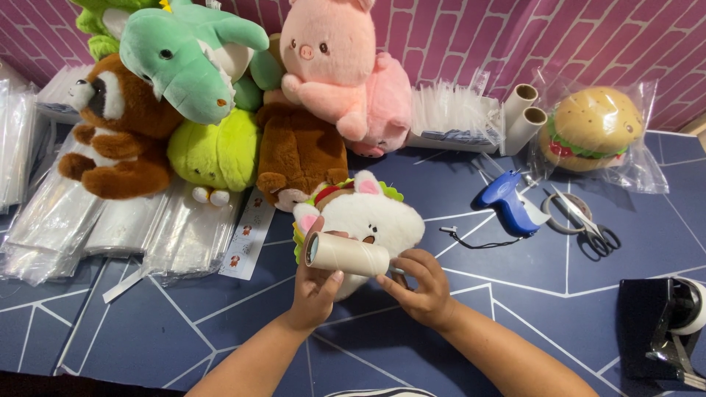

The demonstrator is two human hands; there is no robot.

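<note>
Bright, even overhead light with soft, short shadows, glare on the clear plastic bags (51, 220), sharp focus throughout, slight wide-angle bending at the edges.

Dark blue table (515, 309) with white geometric line pattern. Carried, along the back: pile of plush toys (220, 110), tray of clear plastic fasteners (452, 117), two cardboard tubes (523, 110), bagged burger plush (594, 129). At left: stacks of clear plastic bags (88, 228), sticker strip (246, 235) just beside them. At right: blue tagging gun (507, 206), scissors (588, 220) near it, black tape dispenser (665, 327) at the front right edge.
</note>
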